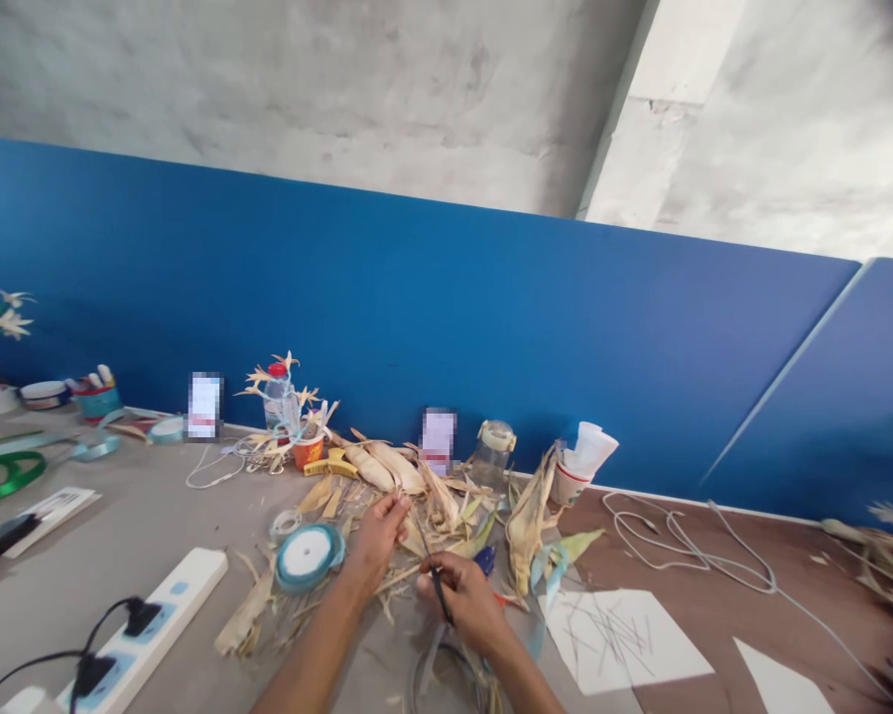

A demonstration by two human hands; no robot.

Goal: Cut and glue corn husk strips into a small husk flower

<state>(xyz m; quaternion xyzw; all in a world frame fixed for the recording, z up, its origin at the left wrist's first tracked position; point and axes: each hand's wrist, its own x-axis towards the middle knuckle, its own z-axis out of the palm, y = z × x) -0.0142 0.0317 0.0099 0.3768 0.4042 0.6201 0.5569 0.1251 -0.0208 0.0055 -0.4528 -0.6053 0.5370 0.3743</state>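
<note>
Near the table's middle, my left hand point(381, 540) is closed in a pinch, thumb and fingertips together. What it pinches is too small to make out. My right hand point(461, 600) is wrapped round a slim dark pointed tool point(438, 587), whose tip slants up toward my left fingers. Its exact kind does not show. Dry corn husks point(387, 466) lie piled just beyond both hands, with husk scraps beneath them. Beside my left wrist sits a roll of blue ribbon point(307, 555). Another upright bunch of husk point(527, 526) stands right of my right hand.
A white power strip point(160, 625) with black plugs lies at front left. Thin dark sticks rest on white paper point(625, 640) at right. Along the blue partition point(417, 297) stand a glass jar point(493, 451), a paper cup point(570, 481) and two phones. A white cable point(685, 540) curls behind the paper.
</note>
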